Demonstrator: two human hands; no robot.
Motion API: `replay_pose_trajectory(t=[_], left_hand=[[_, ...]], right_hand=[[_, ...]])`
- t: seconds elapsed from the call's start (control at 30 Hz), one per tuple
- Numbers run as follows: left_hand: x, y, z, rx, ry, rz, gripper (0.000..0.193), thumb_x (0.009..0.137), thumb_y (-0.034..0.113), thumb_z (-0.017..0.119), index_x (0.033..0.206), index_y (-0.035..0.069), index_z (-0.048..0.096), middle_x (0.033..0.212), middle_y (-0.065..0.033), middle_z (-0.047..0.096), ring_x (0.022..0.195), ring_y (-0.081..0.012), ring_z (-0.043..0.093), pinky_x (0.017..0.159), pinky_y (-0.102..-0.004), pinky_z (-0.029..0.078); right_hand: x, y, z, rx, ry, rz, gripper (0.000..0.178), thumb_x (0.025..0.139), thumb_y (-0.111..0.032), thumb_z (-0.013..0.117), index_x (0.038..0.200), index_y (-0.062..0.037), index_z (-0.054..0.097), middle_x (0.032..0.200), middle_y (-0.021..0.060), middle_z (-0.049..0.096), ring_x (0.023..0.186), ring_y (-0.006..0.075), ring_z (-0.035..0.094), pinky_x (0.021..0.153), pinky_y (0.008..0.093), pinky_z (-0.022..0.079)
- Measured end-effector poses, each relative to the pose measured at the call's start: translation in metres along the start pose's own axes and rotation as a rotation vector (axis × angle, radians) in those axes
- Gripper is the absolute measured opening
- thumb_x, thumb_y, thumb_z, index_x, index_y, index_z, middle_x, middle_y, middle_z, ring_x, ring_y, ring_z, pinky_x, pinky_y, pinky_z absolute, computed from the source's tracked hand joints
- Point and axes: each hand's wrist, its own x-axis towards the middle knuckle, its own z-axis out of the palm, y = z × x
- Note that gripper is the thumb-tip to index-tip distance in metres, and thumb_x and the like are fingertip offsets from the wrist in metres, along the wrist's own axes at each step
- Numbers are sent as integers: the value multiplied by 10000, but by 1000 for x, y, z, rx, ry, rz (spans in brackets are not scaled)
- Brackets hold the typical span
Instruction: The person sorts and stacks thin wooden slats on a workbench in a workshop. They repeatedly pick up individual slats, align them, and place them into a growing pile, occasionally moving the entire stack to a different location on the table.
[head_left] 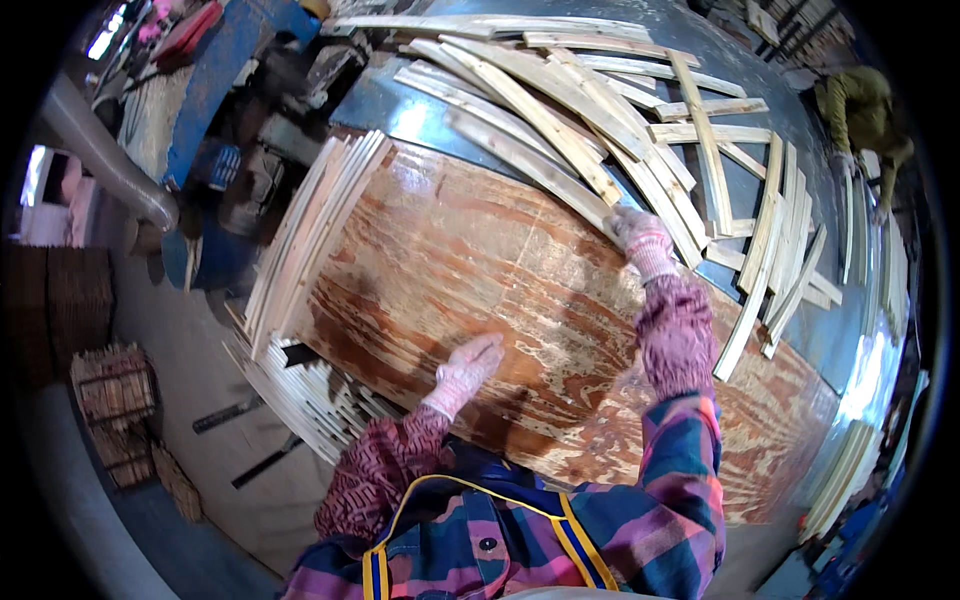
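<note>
No legible lettering, labels, numbers or signs anywhere in view.

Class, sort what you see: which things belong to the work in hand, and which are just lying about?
In use:
- right hand, gripping a pale strip
- left hand, holding nothing
- plywood board
- loose strips beyond it, probably

Apparently just about:
- wood stacks, lower left
- grey hose
- blue machinery

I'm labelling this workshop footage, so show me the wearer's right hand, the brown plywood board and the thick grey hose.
Right hand [641, 237]: head view, back of the gloved hand.
Plywood board [450, 250]: head view, bare upper surface.
Grey hose [105, 158]: head view, about midway along its visible length.
</note>
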Motion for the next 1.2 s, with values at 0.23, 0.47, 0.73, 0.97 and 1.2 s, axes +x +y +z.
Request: replay_pose_trajectory(t=[0.23,0.47,0.73,0.97,1.2], left_hand=[[40,93,80,-733,45,-196,902,889,801,217,1381,69,407,1012,-167,646,858,-306,646,796,-443,565],[51,63,19,-713,81,-138,537,1013,490,410,1322,55,464,1027,-200,647,863,-335,649,757,-471,568],[16,57,-17,-502,13,0,398,891,99,661,1258,0,544,938,-96,647,807,-228,680,672,-374,605],[-33,55,-32,-559,-17,27,444,903,69,598,1321,-27,481,1078,-201,658,908,-316,687,773,-407,616],[-71,-3,-87,-361,-138,115,659,821,-33,594,1440,100,411,1048,-167,654,860,-268,678,728,-390,613]], right_hand=[[-46,-23,50,331,-318,-376,467,964,-367,566,1349,-102,555,1290,152,601,1170,270,584,1008,394,480],[107,-55,40,-295,393,-171,788,829,-468,696,1467,-174,339,1432,109,466,1332,299,457,1017,441,440],[69,-67,39,-180,140,-240,672,771,-303,717,1351,-103,443,1162,242,648,1083,397,639,911,460,526],[-157,-20,145,-84,87,36,872,763,-379,755,1501,-216,320,1218,244,569,1067,412,626,878,509,543],[-232,34,233,956,-133,-9,381,921,-288,628,1196,-28,660,995,168,698,950,247,652,847,394,490]])
